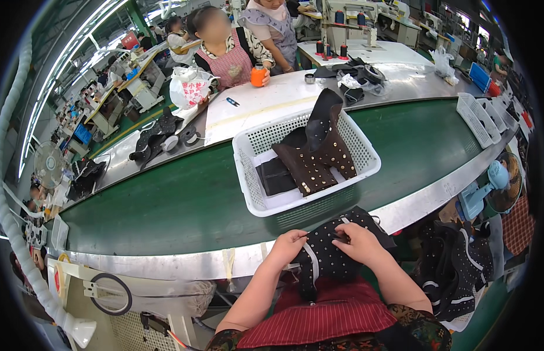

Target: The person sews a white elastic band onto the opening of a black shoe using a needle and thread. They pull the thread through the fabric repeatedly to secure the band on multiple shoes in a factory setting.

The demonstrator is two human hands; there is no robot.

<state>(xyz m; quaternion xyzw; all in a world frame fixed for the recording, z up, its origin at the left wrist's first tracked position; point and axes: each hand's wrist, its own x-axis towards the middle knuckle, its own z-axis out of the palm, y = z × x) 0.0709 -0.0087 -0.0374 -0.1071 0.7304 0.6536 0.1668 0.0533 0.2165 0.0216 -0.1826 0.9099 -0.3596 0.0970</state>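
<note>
Both my hands are on a black studded piece of material [327, 248] with pale strips along it, over the belt's near metal edge and my lap. My left hand [289, 245] pinches its left edge between thumb and fingers. Farther right, my right hand [358, 241] grips the same piece from above, fingers bent onto it. Just beyond stands a white plastic basket [254, 203]. Inside it lie dark brown studded pieces [321, 164], one rising above the rim, and a folded black piece [276, 176].
A green conveyor belt [149, 205] crosses in front. Several black studded pieces [456, 263] hang at my right. More white baskets [478, 120] stand at the belt's far right. Across the belt, a person in a pink apron [228, 65] holds an orange bottle [258, 76].
</note>
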